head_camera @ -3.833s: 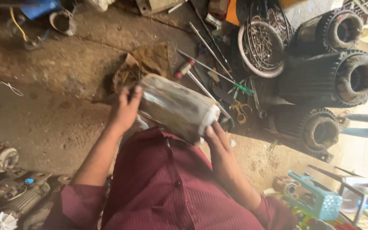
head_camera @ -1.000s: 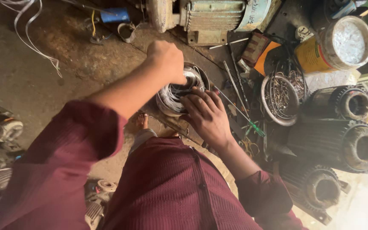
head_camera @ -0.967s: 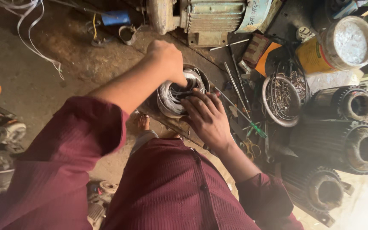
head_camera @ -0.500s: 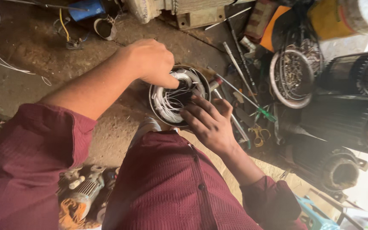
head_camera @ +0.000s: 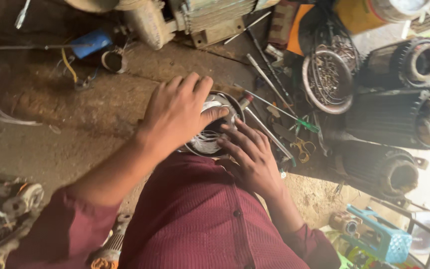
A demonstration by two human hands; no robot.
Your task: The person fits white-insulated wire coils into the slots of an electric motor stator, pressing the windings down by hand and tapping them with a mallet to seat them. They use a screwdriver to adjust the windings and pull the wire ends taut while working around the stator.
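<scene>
A round metal motor stator with pale winding wires inside stands open end up on the dirt floor, in front of my maroon shirt. My left hand lies over its top, fingers spread across the rim and the windings. My right hand presses against the stator's right side, fingertips on the rim. Most of the stator is hidden under both hands.
Screwdrivers and rods, a shallow bowl of small metal parts and scissors lie to the right. Three dark ribbed motor housings stand at far right. A large motor sits at the top, motor parts at lower left.
The view has shifted and drawn closer. My left hand has moved from gripping the stator's far rim to lying flat over its top. My right hand stays at its right side.
</scene>
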